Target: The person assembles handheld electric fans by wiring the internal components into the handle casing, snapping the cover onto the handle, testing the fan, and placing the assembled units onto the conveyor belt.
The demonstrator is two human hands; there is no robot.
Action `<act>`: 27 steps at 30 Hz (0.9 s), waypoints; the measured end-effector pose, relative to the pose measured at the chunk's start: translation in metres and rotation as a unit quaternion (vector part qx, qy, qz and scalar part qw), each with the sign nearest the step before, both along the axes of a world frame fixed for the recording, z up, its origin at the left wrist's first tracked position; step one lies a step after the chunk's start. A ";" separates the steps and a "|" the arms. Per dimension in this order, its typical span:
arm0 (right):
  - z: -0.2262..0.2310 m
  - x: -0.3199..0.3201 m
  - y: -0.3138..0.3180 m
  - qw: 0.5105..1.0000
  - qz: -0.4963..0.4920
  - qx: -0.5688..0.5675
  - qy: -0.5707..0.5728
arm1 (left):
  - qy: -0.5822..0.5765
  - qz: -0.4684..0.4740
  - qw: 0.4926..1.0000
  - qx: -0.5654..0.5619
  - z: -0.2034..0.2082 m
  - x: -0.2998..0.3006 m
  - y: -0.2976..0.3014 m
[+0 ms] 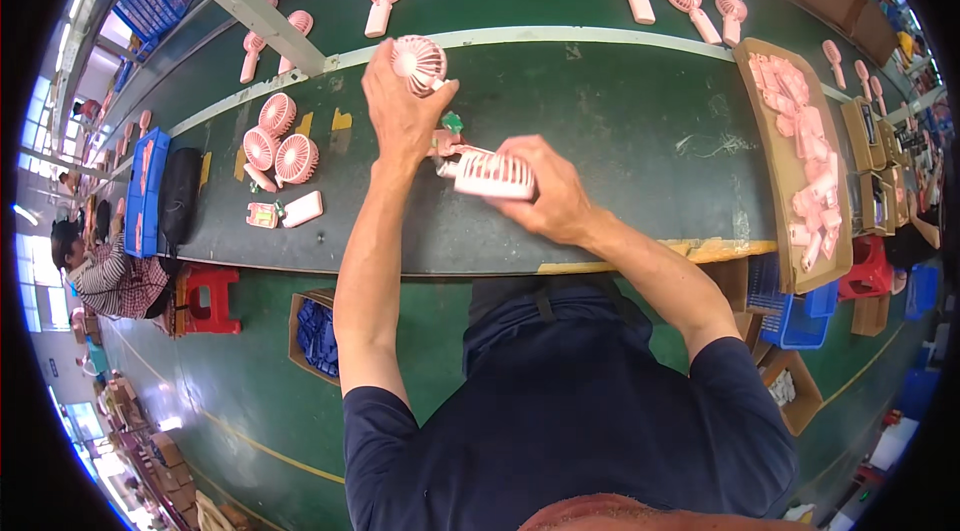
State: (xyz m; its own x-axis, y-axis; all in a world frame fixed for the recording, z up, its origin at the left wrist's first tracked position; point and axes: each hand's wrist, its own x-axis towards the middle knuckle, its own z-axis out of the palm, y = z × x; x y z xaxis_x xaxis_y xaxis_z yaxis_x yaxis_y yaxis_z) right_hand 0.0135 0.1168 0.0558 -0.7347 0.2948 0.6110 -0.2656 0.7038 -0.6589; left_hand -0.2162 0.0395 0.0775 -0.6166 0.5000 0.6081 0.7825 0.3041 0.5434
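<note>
My left hand (400, 119) is closed around a round pink fan head (418, 64) with a ribbed grille, raised over the dark green worktop (620, 111). Lower and to the right, my right hand (550, 193) grips a pink slatted part (495, 176), slightly blurred; I cannot tell which part of a fan it is. Just left of this part is a small pink piece with a green bit (453, 123), partly hidden. Several loose pink fan heads (296, 159) lie left of my left hand, with a pink handle shell (303, 210) and an opened handle (262, 215) in front of them.
Across a pale rail, several pink hand fans (386, 1) lie on a green belt. A cardboard tray (790, 276) of pink shells stands at the right edge, a blue bin (148, 193) at the left. A person (118, 271) sits far left, near a red stool (211, 300).
</note>
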 end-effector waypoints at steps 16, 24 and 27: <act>-0.001 0.084 0.012 0.909 -0.056 -0.413 -0.013 | 0.199 0.145 0.955 -0.163 -0.016 -0.069 -0.109; 0.006 0.075 0.017 0.846 -0.021 -0.530 0.046 | -0.059 -0.245 0.942 -0.221 -0.037 0.135 -0.069; 0.016 0.079 0.017 0.833 -0.002 -0.549 0.067 | -0.060 -0.255 0.946 -0.191 -0.041 0.156 -0.058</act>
State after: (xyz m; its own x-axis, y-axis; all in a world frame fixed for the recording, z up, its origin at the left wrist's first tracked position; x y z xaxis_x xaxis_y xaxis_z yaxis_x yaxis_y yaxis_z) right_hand 0.0925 0.1337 0.0713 -0.6793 0.7322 0.0485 -0.3880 -0.3024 -0.8706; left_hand -0.0605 -0.0182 0.0367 -0.2893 0.9201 0.2640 0.8201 0.0960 0.5641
